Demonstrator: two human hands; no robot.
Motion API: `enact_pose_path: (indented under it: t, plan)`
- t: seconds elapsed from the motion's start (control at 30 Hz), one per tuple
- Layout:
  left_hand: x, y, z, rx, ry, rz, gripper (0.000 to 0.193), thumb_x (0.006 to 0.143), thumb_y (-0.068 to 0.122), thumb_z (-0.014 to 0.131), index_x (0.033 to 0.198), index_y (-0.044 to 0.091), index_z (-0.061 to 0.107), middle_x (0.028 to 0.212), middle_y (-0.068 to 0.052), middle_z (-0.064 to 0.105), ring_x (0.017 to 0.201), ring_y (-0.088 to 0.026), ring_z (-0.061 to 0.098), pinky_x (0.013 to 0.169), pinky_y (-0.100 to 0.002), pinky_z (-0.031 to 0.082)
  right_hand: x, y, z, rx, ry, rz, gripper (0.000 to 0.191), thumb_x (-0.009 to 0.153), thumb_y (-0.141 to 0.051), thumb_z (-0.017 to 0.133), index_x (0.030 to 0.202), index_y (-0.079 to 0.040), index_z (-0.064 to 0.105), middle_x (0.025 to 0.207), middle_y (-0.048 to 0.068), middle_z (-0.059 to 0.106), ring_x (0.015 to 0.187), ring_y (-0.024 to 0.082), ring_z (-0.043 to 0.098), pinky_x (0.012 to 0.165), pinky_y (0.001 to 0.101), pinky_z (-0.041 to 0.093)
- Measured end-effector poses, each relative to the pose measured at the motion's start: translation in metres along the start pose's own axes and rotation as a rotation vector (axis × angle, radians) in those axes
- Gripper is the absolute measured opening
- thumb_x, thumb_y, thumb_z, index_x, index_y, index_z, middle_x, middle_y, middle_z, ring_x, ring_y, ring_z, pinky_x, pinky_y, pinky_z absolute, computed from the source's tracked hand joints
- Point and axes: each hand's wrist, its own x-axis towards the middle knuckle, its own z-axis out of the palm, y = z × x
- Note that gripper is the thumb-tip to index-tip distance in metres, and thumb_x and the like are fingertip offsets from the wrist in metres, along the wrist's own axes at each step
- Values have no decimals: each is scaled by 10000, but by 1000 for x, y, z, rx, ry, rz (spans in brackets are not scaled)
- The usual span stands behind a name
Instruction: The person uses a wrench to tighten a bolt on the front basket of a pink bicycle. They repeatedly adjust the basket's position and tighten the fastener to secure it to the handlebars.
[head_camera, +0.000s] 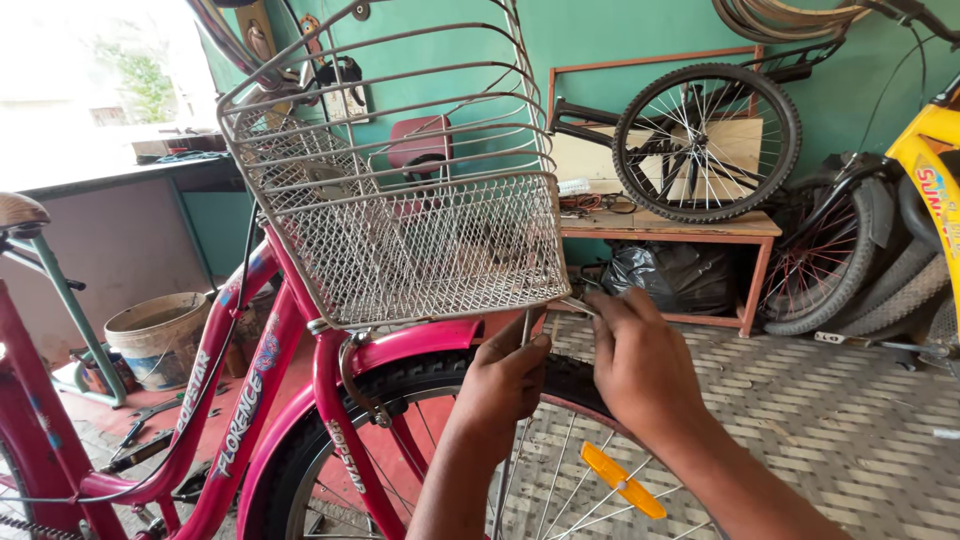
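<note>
A: Where are the 2 hands just now?

B: Both sit in the lower middle of the frame, right under the front edge of the wire basket (400, 210). The left hand (505, 385) is pinched around a thin metal stay (526, 325) that runs down from the basket's underside. The right hand (640, 365) has its fingers curled in at the basket's lower right corner; whether it grips a small part there or only presses on it, I cannot tell, since the fingertips are hidden.

A: How would you do this step well?

B: My judgement: keep the stay upright and steady with the left hand while the right works the fastening at the corner, and hold the basket level so its bottom does not rub the mudguard (410, 345). Fingers should stay clear of the spokes (560, 480).

A: And the basket itself?

B: It fills the upper middle of the frame, mounted on the front of a pink bicycle (265, 380), above the front wheel (400, 395). Silver-grey, fine mesh on the floor and lower walls, open wire hoops higher up, 1 thick rim round the top. It looks whole, a little dull rather than shiny.

A: Anything else nearby?

B: An orange reflector (622, 480) sits on the spokes below the right hand. A loose black wheel (708, 140) stands on a wooden bench (680, 228) at upper right, and a bucket (160, 335) stands at left.
</note>
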Motion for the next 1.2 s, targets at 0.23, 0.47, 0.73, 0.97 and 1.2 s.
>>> enact_pose_path:
  t: [0.23,0.47,0.73,0.97,1.2]
  plan:
    - [18,1,3,258,42,153,251,1022,191,638,1052,-58,641,663,41,512,526,-60,441,481,-245,346,-6,2,5,46,36,-40,265,918,-65,616,1169,-11,684,976,194,642,760,413,677,638,495,541]
    - [16,0,3,34,52,39,210,964,222,636,1110,79,685,618,99,401,487,-23,319,438,-223,232,-1,21,3,102,-41,125,223,935,-115,633,1119,-38,734,902,204,721,714,382,704,637,464,556]
    - [16,0,6,76,88,72,161,981,231,642,1029,77,652,649,93,428,520,-29,337,460,-234,251,2,31,-8,130,89,-114,192,876,-24,689,1059,-17,746,948,166,764,762,293,747,648,380,583]
    - [17,0,5,94,96,68,144,973,236,651,952,94,635,629,83,426,501,-42,337,457,-241,258,5,24,-6,-63,165,-324,225,808,51,715,1021,-8,758,969,145,766,898,298,737,769,393,597]
    - [16,-3,6,80,92,73,133,972,230,642,980,97,651,624,91,416,495,-33,322,446,-235,241,9,35,1,122,136,-297,177,882,27,690,1046,-14,740,962,148,746,902,322,719,787,420,578]
